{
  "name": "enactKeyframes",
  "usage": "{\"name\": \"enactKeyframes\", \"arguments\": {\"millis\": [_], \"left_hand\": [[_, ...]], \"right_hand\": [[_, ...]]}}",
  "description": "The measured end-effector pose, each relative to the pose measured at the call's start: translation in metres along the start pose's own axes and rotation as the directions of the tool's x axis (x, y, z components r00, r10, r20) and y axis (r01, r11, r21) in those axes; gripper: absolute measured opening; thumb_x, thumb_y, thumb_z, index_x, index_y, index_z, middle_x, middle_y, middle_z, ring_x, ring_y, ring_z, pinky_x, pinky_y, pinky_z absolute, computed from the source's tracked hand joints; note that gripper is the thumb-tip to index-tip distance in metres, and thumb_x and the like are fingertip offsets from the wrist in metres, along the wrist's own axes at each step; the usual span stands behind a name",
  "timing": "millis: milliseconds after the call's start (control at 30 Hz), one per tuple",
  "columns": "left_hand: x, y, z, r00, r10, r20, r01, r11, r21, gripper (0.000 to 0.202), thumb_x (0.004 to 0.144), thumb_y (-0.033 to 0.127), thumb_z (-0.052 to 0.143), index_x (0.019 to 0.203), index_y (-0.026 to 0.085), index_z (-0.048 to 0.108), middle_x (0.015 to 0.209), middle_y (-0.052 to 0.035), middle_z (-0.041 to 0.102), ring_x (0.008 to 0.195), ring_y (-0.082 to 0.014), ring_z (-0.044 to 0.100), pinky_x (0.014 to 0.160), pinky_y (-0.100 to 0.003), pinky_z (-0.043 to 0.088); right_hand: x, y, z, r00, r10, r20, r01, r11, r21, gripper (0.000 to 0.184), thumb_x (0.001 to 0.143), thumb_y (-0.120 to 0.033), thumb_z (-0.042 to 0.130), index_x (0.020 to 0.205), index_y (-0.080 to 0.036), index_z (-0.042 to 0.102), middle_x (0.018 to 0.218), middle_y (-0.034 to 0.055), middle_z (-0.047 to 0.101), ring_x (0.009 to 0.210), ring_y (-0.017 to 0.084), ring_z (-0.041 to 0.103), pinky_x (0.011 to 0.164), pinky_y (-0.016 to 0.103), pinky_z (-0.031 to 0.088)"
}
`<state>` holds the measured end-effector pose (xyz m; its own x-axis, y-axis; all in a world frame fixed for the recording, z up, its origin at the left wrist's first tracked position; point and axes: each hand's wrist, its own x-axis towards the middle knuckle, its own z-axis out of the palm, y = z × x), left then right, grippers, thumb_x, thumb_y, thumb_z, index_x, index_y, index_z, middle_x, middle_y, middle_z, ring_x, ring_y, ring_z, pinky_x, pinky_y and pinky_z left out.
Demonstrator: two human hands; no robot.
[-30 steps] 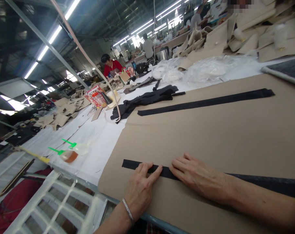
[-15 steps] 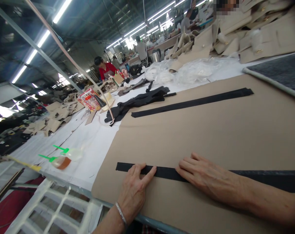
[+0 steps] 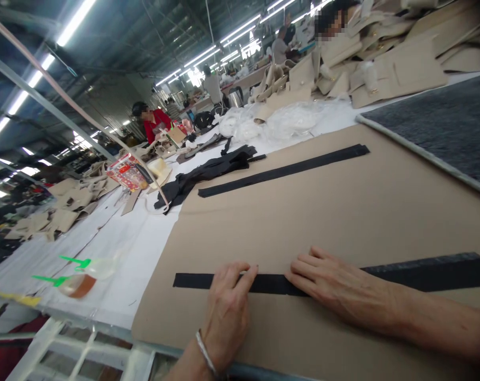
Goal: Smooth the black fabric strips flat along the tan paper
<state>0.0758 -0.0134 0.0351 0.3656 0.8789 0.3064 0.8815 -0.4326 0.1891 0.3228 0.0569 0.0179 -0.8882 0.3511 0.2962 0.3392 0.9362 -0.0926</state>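
Observation:
A long black strip [image 3: 269, 284] lies along the near part of a large beige sheet [image 3: 303, 217]. My left hand [image 3: 228, 307], with a silver bangle at the wrist, closes thumb and index finger over the strip near its left end. A short way to the right, my right hand [image 3: 329, 275] has its fingers bent together and pressed on the same strip. Beyond my right hand the strip broadens, with a shiny band along its upper edge. Farther back on the sheet rests a second black strip [image 3: 283, 170], untouched. My palms hide what lies directly beneath them.
Two bottles with green nozzles, one with brown liquid [image 3: 79, 286], lie on the white tabletop [image 3: 120, 275] at left. Crumpled black fabric [image 3: 208, 172], clear plastic [image 3: 287, 119] and beige pieces [image 3: 402, 69] sit behind. A dark board [image 3: 434, 124] covers the right. People work farther off.
Both hands have shifted a little rightward along the near strip, and my left thumb and index finger have drawn closer together. The view has turned right, so the surroundings appear farther left.

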Motion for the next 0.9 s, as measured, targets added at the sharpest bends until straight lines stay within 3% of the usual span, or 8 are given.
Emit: {"name": "enactKeyframes", "arguments": {"millis": [100,167,433,733,900], "left_hand": [[0.013,0.028,0.017,0.995,0.041,0.095,-0.027,0.989,-0.145,0.048,0.083,-0.003,0.037,0.122,0.017,0.057,0.104,-0.0079,0.062,0.097,-0.0214,0.055,0.089,-0.039,0.051],[0.015,0.036,0.026,0.992,0.034,0.119,-0.013,0.986,-0.167,0.046,0.084,-0.003,0.038,0.120,0.017,0.058,0.101,-0.0077,0.062,0.094,-0.0214,0.055,0.086,-0.038,0.052],[0.010,0.031,0.030,0.988,0.095,0.125,-0.081,0.990,-0.118,0.046,0.088,0.000,0.037,0.128,0.014,0.055,0.096,-0.0085,0.060,0.089,-0.0222,0.052,0.080,-0.037,0.053],[0.012,0.035,0.032,0.979,0.137,0.149,-0.143,0.989,0.031,0.059,0.084,-0.004,0.037,0.136,0.020,0.051,0.095,-0.0068,0.058,0.087,-0.0208,0.052,0.080,-0.035,0.050],[0.011,0.035,0.034,0.981,0.116,0.153,-0.123,0.992,0.033,0.062,0.085,-0.003,0.037,0.141,0.020,0.043,0.094,-0.0061,0.058,0.086,-0.0212,0.052,0.080,-0.035,0.049]], "right_hand": [[0.001,-0.001,-0.001,1.000,0.009,-0.010,-0.009,1.000,-0.026,0.018,0.087,-0.002,0.050,0.098,-0.015,0.057,0.085,0.0034,0.053,0.075,0.020,0.047,0.073,0.035,0.035],[-0.001,-0.001,-0.002,1.000,0.012,-0.005,-0.012,0.999,-0.038,0.015,0.087,-0.003,0.053,0.096,-0.015,0.057,0.086,0.0032,0.054,0.076,0.020,0.047,0.072,0.035,0.035],[-0.021,0.004,-0.010,1.000,0.005,-0.005,-0.005,1.000,-0.013,0.013,0.090,-0.005,0.053,0.083,-0.016,0.053,0.082,0.0021,0.052,0.072,0.018,0.045,0.069,0.034,0.031],[-0.037,0.008,-0.013,1.000,0.007,-0.001,-0.007,0.999,-0.044,0.010,0.093,-0.009,0.050,0.087,-0.015,0.054,0.085,0.0024,0.052,0.073,0.018,0.044,0.069,0.035,0.030],[-0.041,0.009,-0.015,0.997,0.083,-0.004,-0.083,0.995,0.053,0.014,0.091,-0.005,0.047,0.091,-0.016,0.055,0.086,0.0027,0.054,0.074,0.019,0.046,0.070,0.035,0.029]]}}
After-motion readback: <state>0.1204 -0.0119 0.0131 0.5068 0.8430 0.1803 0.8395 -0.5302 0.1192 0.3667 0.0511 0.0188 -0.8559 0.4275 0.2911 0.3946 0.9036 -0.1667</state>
